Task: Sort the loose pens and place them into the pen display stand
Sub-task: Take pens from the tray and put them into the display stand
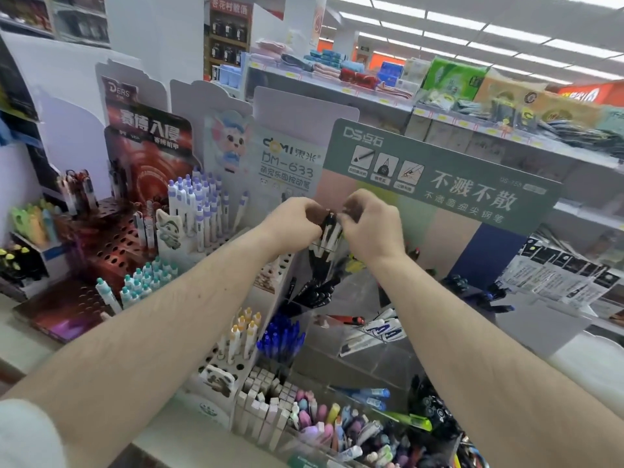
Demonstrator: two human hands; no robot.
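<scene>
Both hands are raised together in front of the green pen display stand [439, 170]. My left hand [292, 224] grips a bunch of black-and-white pens [326, 243], which hang down from it. My right hand [369, 222] pinches the top of the same bunch with curled fingers. Below the hands, more black pens [315, 292] stand in a compartment of the stand. Loose white-and-blue pens [381, 329] lie in a clear compartment lower down.
White-and-purple pens [199, 204] fill a stand on the left, next to a red perforated stand [111, 238]. Blue pens [282, 341], pastel pens [324, 420] and white boxed pens [266, 396] sit in the near bins. Store shelves [439, 113] rise behind.
</scene>
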